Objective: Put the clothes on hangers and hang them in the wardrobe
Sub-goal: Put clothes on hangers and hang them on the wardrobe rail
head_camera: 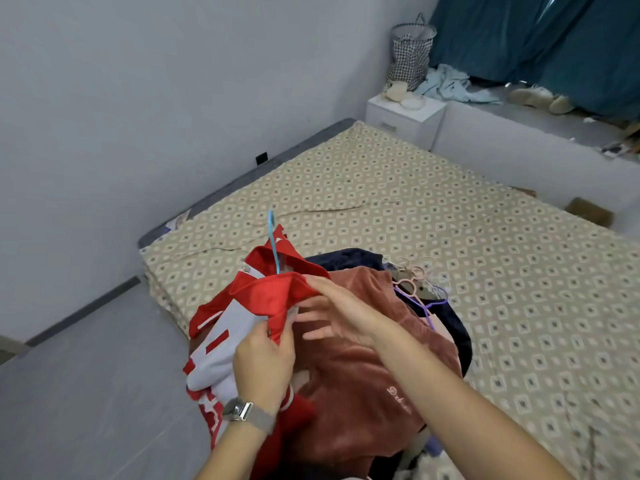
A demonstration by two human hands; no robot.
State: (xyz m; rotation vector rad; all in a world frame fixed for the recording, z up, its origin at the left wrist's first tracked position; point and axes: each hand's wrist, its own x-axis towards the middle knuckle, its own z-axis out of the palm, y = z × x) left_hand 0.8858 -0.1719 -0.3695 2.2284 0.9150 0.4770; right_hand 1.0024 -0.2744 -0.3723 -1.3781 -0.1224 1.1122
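Observation:
A red and white jacket [239, 317] is held up over the bed's near corner, with a blue hanger [273, 244] sticking out of its collar, hook up. My left hand [263, 362] grips the jacket's front edge. My right hand [339, 313] pinches the red collar edge with thumb and forefinger, its other fingers spread. Beneath lie a rust-brown velvet garment [367, 375] and a dark navy garment [349, 256]. Several loose hangers [419, 282], pink and purple, lie on the pile to the right.
The bed [415, 202] has a beige patterned cover. A white nightstand [405, 119] stands at its far corner with a checked bag [408, 57] on it. A ledge [533, 133] with clothes and shoes runs under teal curtains [536, 36]. Grey floor [86, 375] lies left.

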